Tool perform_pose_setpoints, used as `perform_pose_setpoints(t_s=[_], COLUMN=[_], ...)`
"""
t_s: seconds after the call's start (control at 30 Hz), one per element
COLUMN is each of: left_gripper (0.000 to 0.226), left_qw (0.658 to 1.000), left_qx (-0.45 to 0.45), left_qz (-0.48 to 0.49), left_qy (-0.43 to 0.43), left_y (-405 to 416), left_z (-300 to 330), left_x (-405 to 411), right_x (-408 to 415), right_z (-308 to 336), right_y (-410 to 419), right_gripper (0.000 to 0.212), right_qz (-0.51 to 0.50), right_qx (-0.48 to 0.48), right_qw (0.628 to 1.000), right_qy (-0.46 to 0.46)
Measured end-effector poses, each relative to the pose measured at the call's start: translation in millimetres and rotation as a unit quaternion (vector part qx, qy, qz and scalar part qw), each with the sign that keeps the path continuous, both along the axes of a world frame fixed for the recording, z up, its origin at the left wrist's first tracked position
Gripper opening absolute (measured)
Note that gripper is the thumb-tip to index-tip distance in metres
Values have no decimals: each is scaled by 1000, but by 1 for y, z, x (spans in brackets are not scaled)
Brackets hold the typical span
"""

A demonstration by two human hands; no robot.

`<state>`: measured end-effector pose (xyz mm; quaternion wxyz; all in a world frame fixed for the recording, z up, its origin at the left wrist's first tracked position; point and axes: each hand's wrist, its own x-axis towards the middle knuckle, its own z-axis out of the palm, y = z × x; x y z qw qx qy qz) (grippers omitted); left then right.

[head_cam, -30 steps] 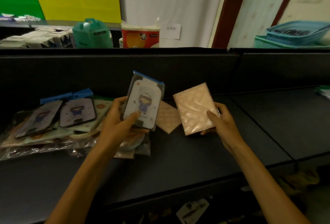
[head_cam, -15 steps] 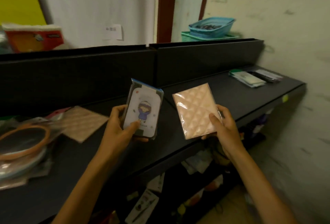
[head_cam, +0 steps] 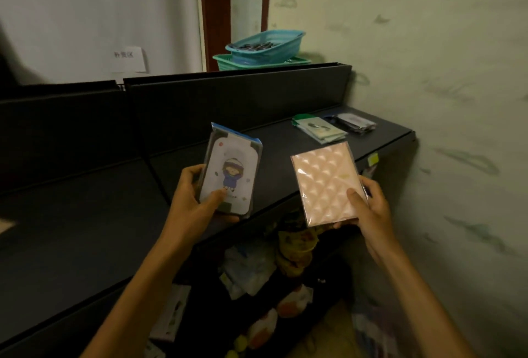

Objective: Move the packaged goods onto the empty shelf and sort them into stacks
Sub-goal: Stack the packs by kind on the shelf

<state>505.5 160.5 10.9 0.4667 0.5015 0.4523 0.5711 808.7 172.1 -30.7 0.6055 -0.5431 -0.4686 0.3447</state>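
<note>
My left hand [head_cam: 197, 200] grips a wrapped packet with a cartoon figure [head_cam: 233, 169], thumb across its front, held upright above the dark shelf [head_cam: 85, 226]. My right hand [head_cam: 368, 206] grips a pink quilted packet [head_cam: 328, 183] by its lower right corner, just past the shelf's front edge. At the shelf's far right end lie two low stacks: a green-topped stack [head_cam: 320, 129] and a dark stack [head_cam: 355, 123] beside it.
A blue basket [head_cam: 265, 46] sits in a green one [head_cam: 228, 62] behind the shelf's back panel [head_cam: 228, 94]. The wall [head_cam: 443, 100] closes off the right side. Mixed packaged goods [head_cam: 294, 246] fill the lower shelf beneath.
The view has swung right along the shelf. The pile of goods on the left has left the frame and the two stacks at the right end are nearer. Both hands keep their packets.
</note>
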Motion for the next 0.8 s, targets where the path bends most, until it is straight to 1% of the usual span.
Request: perform_pose_setpoints(t_s=[0.13,0.43,0.57,0.8], left_gripper=[41,45,44,47], left_qw=[1000,1000,1000,999], left_qx=[15,6,6,-5], left_qz=[-9,-11,-5,43], left_qy=[11,10,6,-4], left_y=[19,77,113,192], left_z=[1,-5,-14,-16], left_x=[40,106,128,162], right_x=[36,90,112,145], right_z=[-3,-1,-2,9], right_y=[13,65,105,193], right_gripper=[28,26,27,32], right_qz=[-9,-13,4,46], right_qx=[4,7,2,-20], right_qw=[1000,1000,1000,998], right_qy=[11,2,-14,-40])
